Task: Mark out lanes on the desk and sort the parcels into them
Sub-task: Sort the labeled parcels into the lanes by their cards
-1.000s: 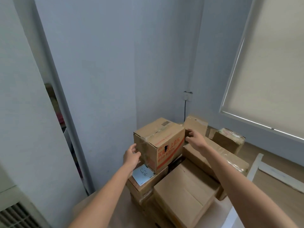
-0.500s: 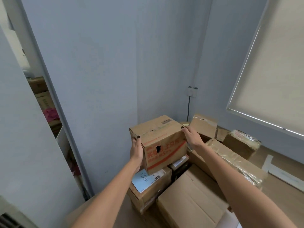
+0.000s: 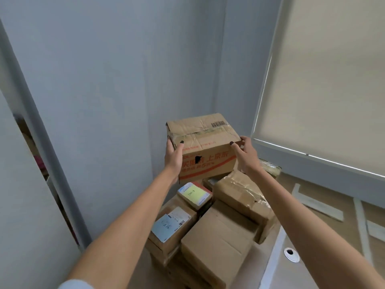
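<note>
A brown cardboard box with red print (image 3: 205, 147) hangs in the air above a pile of parcels in the room's corner. My left hand (image 3: 174, 156) grips its left side and my right hand (image 3: 244, 154) grips its right side. The box has a small dark hole in its front face and a barcode on top. Below it lie a small parcel with a yellow label (image 3: 194, 195), a parcel with a blue-white label (image 3: 171, 226), a plain flat box (image 3: 216, 245) and a crumpled taped box (image 3: 242, 197).
A white desk corner with a round cable hole (image 3: 291, 255) shows at the lower right. White strips (image 3: 318, 205) lie on the wooden floor below a window blind (image 3: 325, 80). A doorway gap (image 3: 33, 155) opens on the left, beside grey walls.
Both hands closed on the printed box and raised it off the pile toward me. The yellow-labelled parcel underneath has come into sight.
</note>
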`<state>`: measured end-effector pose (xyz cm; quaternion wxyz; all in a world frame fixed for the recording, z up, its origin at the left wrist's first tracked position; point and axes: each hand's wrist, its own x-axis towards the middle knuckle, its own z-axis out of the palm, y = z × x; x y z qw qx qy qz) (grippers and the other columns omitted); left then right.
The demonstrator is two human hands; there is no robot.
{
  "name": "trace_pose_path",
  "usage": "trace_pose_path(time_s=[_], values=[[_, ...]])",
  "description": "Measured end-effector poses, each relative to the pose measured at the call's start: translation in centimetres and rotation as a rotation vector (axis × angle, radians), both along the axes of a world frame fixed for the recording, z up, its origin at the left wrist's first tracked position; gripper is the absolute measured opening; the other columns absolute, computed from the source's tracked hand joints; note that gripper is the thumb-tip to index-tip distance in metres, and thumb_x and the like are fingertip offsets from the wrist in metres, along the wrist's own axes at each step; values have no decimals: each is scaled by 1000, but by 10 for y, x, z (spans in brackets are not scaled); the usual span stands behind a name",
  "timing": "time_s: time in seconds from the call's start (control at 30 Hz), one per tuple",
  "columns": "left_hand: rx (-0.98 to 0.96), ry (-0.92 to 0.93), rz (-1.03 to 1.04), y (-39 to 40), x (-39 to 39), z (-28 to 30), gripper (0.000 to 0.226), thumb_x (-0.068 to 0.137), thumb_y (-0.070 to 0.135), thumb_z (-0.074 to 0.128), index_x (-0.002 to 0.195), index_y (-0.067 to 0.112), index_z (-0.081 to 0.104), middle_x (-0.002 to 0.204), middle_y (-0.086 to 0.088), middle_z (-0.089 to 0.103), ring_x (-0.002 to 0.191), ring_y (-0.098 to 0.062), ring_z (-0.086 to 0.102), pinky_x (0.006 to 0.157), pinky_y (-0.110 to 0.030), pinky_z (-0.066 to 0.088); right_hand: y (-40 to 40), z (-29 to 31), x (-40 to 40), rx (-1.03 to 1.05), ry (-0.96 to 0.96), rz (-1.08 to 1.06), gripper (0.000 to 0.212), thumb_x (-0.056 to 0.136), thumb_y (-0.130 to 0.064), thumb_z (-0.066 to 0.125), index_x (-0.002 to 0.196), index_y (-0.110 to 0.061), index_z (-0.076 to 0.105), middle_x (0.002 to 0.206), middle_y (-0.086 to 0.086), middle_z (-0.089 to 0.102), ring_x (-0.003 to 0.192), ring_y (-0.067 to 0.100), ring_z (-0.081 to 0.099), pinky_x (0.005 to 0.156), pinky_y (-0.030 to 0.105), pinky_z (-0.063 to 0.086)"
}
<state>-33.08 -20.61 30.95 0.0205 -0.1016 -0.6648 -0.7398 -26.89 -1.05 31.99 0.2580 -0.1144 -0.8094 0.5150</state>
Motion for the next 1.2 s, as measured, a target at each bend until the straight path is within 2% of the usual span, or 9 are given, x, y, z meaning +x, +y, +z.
trace_pose_path(time_s=[0.1,0.23,0.4,0.6,0.7,0.8,0.93,1.03,1.2], values=[[-15,13,-96,44,29,12,49,97,30,38,144,29,25,133,-4,52,111,-20,56,73,-25,48,37,13,54,-4,46,-100,39,92,-26,49,128,-11,41,112,7,58,103,22,56,86,38,49],[-27,-25,-236,112,81,18,55,97,32,38,148,27,18,139,-9,47,112,-24,56,82,-35,51,93,20,144,11,153,-203,28,91,-17,50,119,-16,43,107,4,56,87,8,58,65,15,50],[-12,-16,-433,198,172,18,57,98,35,37,149,30,13,146,-6,40,117,-22,52,77,-30,47,159,8,266,-42,108,-293,44,90,-20,51,127,-37,35,110,5,60,103,26,60,92,49,48],[-13,-163,-593,269,264,3,57,96,46,30,136,8,42,134,-17,51,124,-33,48,103,-44,41,215,-3,379,-110,-6,-303,64,90,-35,53,135,-61,15,119,-11,58,109,13,56,94,34,44],[-14,-159,-567,292,297,2,53,98,36,31,128,-6,42,121,-23,53,103,-28,56,82,-36,47,242,-6,421,-154,-45,-324,64,90,-42,49,140,-54,12,109,-15,59,105,14,57,89,33,45],[9,-162,-590,309,320,0,38,99,31,33,117,-1,46,107,-19,54,86,-23,57,69,-33,48,261,-10,455,-275,-21,-371,63,90,-43,47,142,-42,13,101,-3,59,88,15,60,72,31,47],[24,-180,-592,322,337,-10,33,98,25,36,101,1,58,91,-10,63,82,-19,59,64,-23,48,282,-18,492,-462,80,-425,35,93,-36,39,113,-11,51,71,-1,57,52,10,51,59,27,41],[-39,-183,-595,331,347,-20,37,97,30,34,80,14,62,75,-3,65,71,-17,60,60,-25,45,284,-26,507,-428,94,-377,34,90,-37,40,82,-17,66,64,-6,65,65,14,55,67,28,43],[-28,-233,-717,341,362,-30,52,97,42,25,64,18,59,52,3,65,44,-12,62,40,-16,43,271,-37,513,-372,77,-332,29,84,-46,41,77,-34,67,77,-12,68,83,11,60,70,30,44]])
